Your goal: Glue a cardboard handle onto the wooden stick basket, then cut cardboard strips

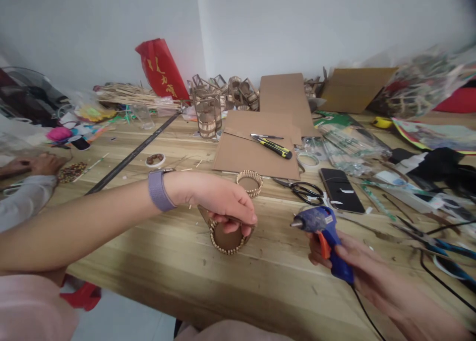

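My left hand (pixel 230 207), with a purple watch band on its wrist, is closed over a small round basket (pixel 226 247) edged with short light sticks. Its fingers pinch a thin brown strip (pixel 238 221) across the basket's top; part of the strip is hidden by the hand. To the right, my right hand (pixel 345 256) grips a blue hot glue gun (pixel 316 219) with an orange trigger. The gun's nozzle points left, apart from the basket. Just behind my left hand stands a second small stick-edged ring (pixel 250 183) with a brown base.
Scissors (pixel 307 191), a phone (pixel 342 190) and pliers (pixel 435 242) lie to the right. A utility knife (pixel 273 146) rests on cardboard (pixel 238 157). Finished-looking stick lanterns (pixel 207 115) stand behind. A dark metal bar (pixel 137 150) crosses the left; another person's hands (pixel 46 163) are beyond it.
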{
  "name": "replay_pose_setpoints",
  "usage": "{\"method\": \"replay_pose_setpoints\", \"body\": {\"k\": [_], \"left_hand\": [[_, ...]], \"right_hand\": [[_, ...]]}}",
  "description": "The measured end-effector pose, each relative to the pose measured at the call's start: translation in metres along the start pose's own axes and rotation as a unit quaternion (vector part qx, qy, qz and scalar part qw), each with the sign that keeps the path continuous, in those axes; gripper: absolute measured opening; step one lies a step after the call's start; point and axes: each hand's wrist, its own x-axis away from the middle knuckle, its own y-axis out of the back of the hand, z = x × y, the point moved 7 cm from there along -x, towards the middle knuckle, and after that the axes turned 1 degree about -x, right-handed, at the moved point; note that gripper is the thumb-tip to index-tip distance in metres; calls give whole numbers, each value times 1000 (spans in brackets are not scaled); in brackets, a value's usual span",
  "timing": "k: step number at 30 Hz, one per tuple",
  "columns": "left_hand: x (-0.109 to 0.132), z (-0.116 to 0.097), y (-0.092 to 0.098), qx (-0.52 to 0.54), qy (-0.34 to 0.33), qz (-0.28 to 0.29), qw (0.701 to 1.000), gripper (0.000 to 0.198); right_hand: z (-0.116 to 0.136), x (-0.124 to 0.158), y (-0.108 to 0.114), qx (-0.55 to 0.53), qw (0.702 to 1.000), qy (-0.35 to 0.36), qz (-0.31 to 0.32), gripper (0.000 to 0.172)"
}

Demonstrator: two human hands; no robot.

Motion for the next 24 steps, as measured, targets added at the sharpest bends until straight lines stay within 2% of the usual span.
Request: {"method": "replay_pose_setpoints", "body": {"k": [5, 11, 24], "left_hand": [[-1, 0, 0, 8, 4, 2, 1000, 29], [-2, 0, 0, 18, -8, 7, 1000, 28], [-6, 2, -1, 11, -20, 29, 999, 31]], "right_hand": [[2, -12, -34, -118, 989, -15, 86, 41], [6, -16, -52, -78, 985, -4, 151, 35], [13, -9, -61, -101, 989, 10, 111, 42]]}}
